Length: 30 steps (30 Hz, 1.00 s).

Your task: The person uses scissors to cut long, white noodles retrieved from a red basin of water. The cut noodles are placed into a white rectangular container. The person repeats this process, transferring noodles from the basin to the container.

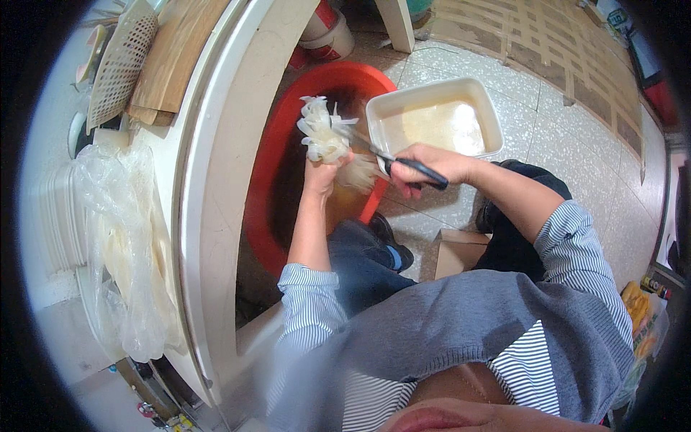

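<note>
A bunch of pale, translucent strips [325, 132], perhaps noodles or a similar food, is gripped in my left hand [323, 173] over a red plastic tub [275, 135]. Some strips stick up above the fist and others hang out on its right side. My right hand [418, 167] holds scissors with black handles [424, 171], their blurred blades pointing at the bunch. Whether the blades touch the strips I cannot tell. Right of the tub, a white rectangular basin [440, 89] holds some shallow, yellowish liquid. The inside of the tub is dark, with a brownish patch below the strips.
To the left runs a pale table edge [216, 162] with plastic bags [129, 243], a perforated plastic basket [124, 65] and wooden boards [175, 59]. White buckets [329, 40] stand beyond the tub. A cardboard box [461, 251] is between my legs; flattened cardboard [540, 59] covers floor tiles.
</note>
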Tool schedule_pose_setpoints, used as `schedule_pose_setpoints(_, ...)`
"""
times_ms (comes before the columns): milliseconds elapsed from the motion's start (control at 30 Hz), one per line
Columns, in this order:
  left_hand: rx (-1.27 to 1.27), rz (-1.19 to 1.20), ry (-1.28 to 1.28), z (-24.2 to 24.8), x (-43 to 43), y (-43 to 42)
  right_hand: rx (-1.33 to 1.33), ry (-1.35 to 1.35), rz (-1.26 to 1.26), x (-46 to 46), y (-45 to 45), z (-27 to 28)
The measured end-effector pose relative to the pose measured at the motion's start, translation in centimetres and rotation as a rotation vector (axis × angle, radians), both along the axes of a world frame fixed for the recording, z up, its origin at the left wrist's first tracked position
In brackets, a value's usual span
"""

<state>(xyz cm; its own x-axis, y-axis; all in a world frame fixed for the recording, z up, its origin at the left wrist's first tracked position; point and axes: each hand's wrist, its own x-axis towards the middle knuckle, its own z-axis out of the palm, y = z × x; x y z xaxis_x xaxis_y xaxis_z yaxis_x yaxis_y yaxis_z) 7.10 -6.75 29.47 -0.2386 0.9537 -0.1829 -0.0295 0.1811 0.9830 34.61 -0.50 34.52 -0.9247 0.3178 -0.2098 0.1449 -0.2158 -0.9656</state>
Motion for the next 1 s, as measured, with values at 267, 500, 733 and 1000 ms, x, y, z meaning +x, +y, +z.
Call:
schedule_pose_setpoints(267, 0.090, 0.097, 0.084, -1.8, 0.1, 0.7, -0.137, -0.124, 0.170, -1.6, -1.7, -2.2)
schedule_pose_setpoints(500, 0.044, 0.148, 0.192, -3.2, -0.2, 0.6, -0.381, -0.014, 0.007, -2.4, -2.8, -1.4)
schedule_pose_setpoints(733, 0.112, 0.197, 0.211, -2.4, 1.0, 0.8, -0.519, -0.023, 0.024, -2.6, -3.1, -2.7)
schedule_pose_setpoints(1000, 0.133, 0.208, 0.187, -2.4, 1.2, 0.7, -0.536, -0.024, 0.042, -2.3, -3.0, -2.7)
